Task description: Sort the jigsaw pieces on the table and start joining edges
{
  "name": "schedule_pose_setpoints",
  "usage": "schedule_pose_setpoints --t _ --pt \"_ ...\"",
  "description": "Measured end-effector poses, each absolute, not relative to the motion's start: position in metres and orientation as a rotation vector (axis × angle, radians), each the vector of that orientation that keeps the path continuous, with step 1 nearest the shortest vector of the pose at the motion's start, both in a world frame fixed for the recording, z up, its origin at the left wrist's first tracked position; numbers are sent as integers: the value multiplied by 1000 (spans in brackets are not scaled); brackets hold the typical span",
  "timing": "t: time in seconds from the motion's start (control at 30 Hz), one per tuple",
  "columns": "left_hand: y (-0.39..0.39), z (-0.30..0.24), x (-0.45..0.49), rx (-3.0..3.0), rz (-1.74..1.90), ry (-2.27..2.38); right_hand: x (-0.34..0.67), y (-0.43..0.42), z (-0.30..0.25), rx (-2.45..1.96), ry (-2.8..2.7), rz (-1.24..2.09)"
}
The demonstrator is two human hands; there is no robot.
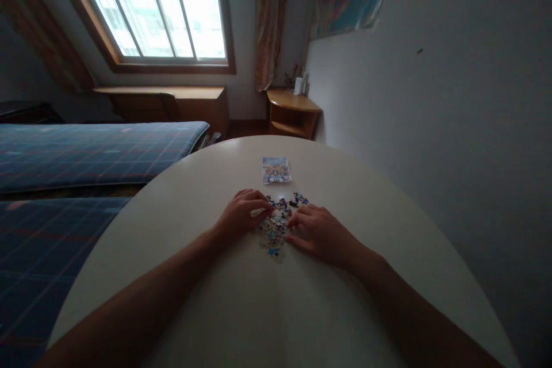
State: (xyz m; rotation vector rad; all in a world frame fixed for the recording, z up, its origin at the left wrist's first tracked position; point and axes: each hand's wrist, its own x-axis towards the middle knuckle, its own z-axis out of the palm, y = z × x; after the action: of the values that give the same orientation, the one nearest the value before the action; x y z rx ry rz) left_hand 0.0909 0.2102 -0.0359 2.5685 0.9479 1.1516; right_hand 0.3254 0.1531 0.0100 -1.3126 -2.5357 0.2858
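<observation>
A loose heap of small jigsaw puzzle pieces (274,231), mostly blue, white and dark, lies on the white round table (276,305). From the left, my left hand (242,214) reaches to the heap's upper edge. Its thumb and forefinger meet in a pinch there, and what is between the tips is too small to make out. My right hand (318,233) rests at the heap's right side, fingers curved and thumb apart from them, touching or close to the pieces. Beyond the heap lies a small printed picture sheet (276,171) in blue and brown.
Blue plaid mattresses (99,149) stand left of the table. A wall (444,126) runs along the right. Farther off are a wooden corner shelf (293,101) with small items on it, a wooden desk (198,104), and a bright window (159,6).
</observation>
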Motion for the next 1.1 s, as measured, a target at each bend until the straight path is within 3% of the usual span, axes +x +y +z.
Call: schedule_pose_setpoints --t 0.27,0.4,0.63,1.1 --pt "214 -40 87 2485 1091 1392 331 160 4 -1192 -2426 396" --pt "215 -40 86 2469 1007 1464 338 167 1 -1200 -2282 260" --pt "211 -37 90 2471 929 1455 345 179 -13 -1281 -2302 -27" --pt "197 -27 93 2617 802 1303 348 173 -6 -1053 -2492 159"
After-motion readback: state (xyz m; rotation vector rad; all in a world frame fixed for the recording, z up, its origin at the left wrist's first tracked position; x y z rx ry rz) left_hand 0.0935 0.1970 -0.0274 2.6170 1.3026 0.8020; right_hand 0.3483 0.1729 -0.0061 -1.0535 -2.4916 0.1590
